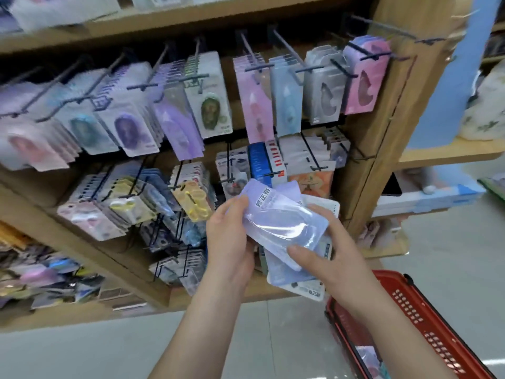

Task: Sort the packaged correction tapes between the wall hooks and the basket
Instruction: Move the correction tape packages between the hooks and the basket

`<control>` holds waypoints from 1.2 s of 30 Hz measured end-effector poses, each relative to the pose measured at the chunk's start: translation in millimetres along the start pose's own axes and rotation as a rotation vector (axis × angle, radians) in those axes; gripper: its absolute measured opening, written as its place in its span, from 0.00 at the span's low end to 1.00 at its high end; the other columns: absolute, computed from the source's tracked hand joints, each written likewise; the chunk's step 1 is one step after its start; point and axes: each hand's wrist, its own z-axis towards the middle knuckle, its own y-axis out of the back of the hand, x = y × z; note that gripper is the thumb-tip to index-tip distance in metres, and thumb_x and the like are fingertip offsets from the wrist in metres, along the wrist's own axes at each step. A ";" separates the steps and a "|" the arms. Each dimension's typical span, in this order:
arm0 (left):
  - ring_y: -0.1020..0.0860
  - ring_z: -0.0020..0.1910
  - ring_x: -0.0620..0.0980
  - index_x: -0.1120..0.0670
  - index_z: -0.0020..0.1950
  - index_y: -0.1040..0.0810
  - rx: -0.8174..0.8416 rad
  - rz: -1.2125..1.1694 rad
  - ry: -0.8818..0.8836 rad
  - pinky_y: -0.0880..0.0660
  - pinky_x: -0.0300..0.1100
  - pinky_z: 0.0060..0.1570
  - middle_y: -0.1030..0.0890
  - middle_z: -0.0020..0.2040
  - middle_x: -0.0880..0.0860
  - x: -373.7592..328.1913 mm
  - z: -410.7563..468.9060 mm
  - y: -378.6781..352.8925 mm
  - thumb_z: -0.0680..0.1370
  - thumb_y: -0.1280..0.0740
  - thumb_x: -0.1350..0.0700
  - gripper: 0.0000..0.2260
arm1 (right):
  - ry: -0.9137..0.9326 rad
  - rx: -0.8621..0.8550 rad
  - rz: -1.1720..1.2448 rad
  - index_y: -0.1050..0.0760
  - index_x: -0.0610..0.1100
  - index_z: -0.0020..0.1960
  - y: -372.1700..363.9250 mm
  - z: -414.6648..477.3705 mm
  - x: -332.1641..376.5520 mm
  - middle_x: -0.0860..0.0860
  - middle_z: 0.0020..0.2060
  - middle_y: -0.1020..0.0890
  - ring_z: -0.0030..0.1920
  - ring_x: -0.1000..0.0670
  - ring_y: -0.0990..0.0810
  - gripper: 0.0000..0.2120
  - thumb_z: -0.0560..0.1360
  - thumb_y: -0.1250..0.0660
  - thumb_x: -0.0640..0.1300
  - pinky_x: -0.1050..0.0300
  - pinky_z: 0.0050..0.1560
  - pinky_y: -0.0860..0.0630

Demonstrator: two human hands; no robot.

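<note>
From the head camera, both hands are held just above and left of the red basket [410, 305], which stands on the floor. The left hand [226, 239] has its grip on the left edge of a lilac pack [284, 220], with the fingers curled round that edge. The right hand [328, 258] grips a small stack of packs [289, 274] from beneath, and its thumb lies on the lilac pack's clear bubble. The lilac pack sits on top of that stack, tilted, and looks about to be peeled off.

Higher up and left of the basket, well apart from it, the wall hooks [289, 47] on the wooden rack [363, 170] already carry rows of hung packs [207, 105]. Something glossy and lilac shows in the basket's near end, probably a pack. The sorting looks partway done: several packs are still in hand, each needing a hook or the basket.
</note>
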 end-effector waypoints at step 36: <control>0.18 0.38 0.52 0.59 0.46 0.19 -0.333 0.249 -0.399 0.20 0.48 0.37 0.16 0.43 0.59 -151.9 69.7 258.4 0.79 0.31 0.60 0.04 | 0.162 0.523 -0.209 0.25 0.58 0.57 -274.3 122.8 5.2 0.69 0.54 0.24 0.55 0.71 0.27 0.17 0.74 0.26 0.43 0.80 0.51 0.35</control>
